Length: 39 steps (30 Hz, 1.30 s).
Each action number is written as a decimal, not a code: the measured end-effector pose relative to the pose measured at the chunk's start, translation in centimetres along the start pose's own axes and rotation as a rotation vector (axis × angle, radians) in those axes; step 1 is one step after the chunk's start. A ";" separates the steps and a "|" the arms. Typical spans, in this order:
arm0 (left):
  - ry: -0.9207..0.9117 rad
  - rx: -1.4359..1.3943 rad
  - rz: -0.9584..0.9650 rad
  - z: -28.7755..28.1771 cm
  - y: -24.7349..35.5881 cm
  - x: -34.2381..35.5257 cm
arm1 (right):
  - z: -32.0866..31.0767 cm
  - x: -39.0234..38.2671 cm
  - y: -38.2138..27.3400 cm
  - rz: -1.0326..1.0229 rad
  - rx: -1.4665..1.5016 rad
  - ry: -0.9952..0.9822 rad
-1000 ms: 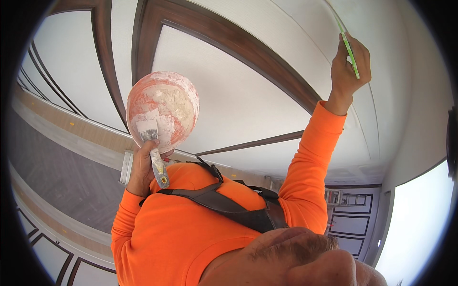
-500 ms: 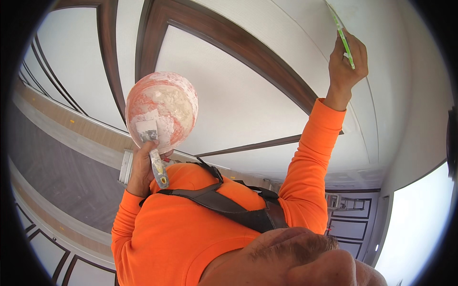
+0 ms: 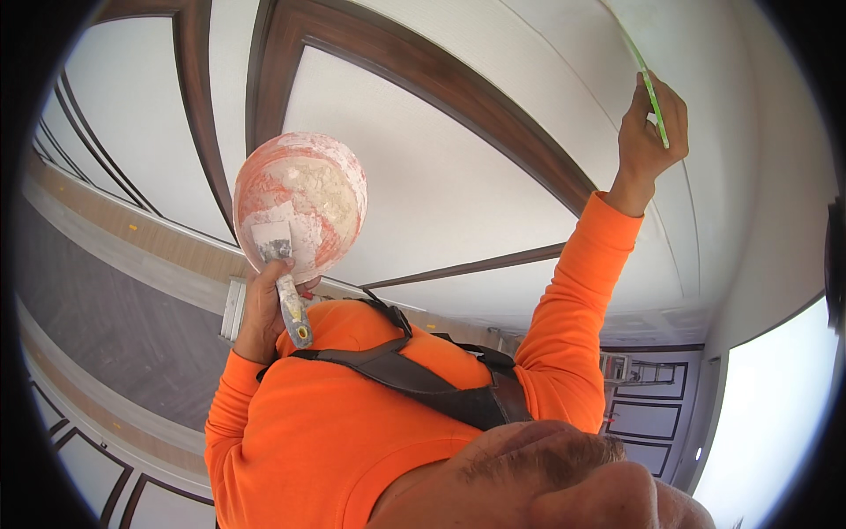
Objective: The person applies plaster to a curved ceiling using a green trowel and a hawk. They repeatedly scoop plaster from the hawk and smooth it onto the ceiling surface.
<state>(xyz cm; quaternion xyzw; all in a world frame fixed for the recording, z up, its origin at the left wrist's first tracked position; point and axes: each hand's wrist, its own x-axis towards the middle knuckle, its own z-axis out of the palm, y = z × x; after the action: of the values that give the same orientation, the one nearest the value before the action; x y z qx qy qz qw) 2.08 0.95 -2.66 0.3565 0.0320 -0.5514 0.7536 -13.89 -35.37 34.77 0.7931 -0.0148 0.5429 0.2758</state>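
My left hand (image 3: 263,304) grips a round, plaster-smeared pink bowl (image 3: 330,207), along with a putty knife (image 3: 294,313) whose white-coated blade lies over the bowl. Pale paste sticks inside. Up at the right, my right hand (image 3: 654,123) is closed on a slim green-handled tool (image 3: 650,91). Its thin pale far end reaches to the white surface (image 3: 564,44) beside a fine line; whether it touches, I cannot tell.
Dark wood trim (image 3: 458,97) frames white panels (image 3: 405,167). A grey floor strip with pale borders (image 3: 115,309) runs along the left. Step ladders (image 3: 648,373) stand far off at lower right, near a bright white area (image 3: 767,397).
My right hand with the green tool went slightly up-left, then back down-right, a little lower now than at first. My left hand, bowl and knife have barely moved.
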 end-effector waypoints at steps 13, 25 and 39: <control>0.063 -0.038 0.056 0.9 0.2 -0.1 | 0.7 0.9 -1.9 -0.101 0.027 -0.018; 0.079 -0.041 0.064 1.0 -0.2 -0.3 | -1.7 4.0 -1.4 0.611 0.258 -0.046; 0.069 -0.044 0.069 1.0 -0.2 -0.1 | 0.0 4.1 -0.5 0.696 0.383 -0.097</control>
<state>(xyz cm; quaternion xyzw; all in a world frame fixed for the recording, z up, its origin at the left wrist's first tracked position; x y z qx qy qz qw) 1.53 0.44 -1.99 0.3593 0.0577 -0.5119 0.7782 -12.09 -33.84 38.14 0.8025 -0.1944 0.5586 -0.0784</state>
